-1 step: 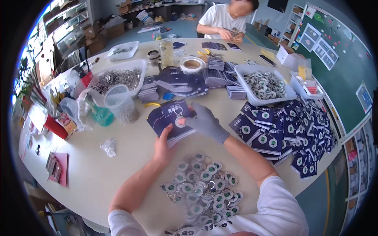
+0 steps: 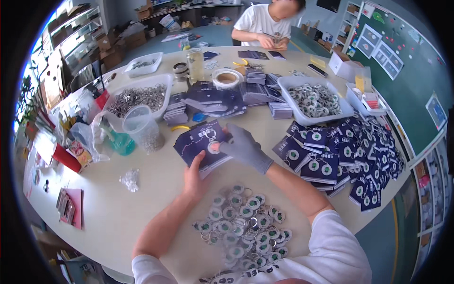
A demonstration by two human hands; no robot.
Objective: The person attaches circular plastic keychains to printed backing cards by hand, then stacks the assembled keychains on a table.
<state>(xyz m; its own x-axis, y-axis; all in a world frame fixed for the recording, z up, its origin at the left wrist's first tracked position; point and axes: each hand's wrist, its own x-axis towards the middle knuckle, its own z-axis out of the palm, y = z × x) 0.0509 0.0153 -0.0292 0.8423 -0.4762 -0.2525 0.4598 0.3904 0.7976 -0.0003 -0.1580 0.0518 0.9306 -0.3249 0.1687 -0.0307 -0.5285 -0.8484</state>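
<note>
My left hand (image 2: 194, 176) grips a small stack of dark blue cards (image 2: 188, 146) from below, its thumb lying on the top card. A round keychain (image 2: 211, 146) with a metal ring lies against that card's face. My right hand (image 2: 247, 149), in a grey glove with bare fingertips, pinches this keychain at its right side. The fingers partly cover the disc. On the table between my forearms is a heap of round keychains (image 2: 246, 222) with green centres. To the right lies a large pile of blue cards with keychains fixed to them (image 2: 321, 168).
Beyond my hands stand stacks of blue cards (image 2: 215, 97), a tape roll (image 2: 227, 78), a tub of metal rings (image 2: 163, 106) and a tub of keychains (image 2: 347, 112). A clear plastic cup (image 2: 140, 124) and green bottle (image 2: 122, 143) are left. Another person (image 2: 265, 28) works across the table.
The whole view has shifted slightly, so things sit a little further left. Both hands keep the same hold on the cards and keychain.
</note>
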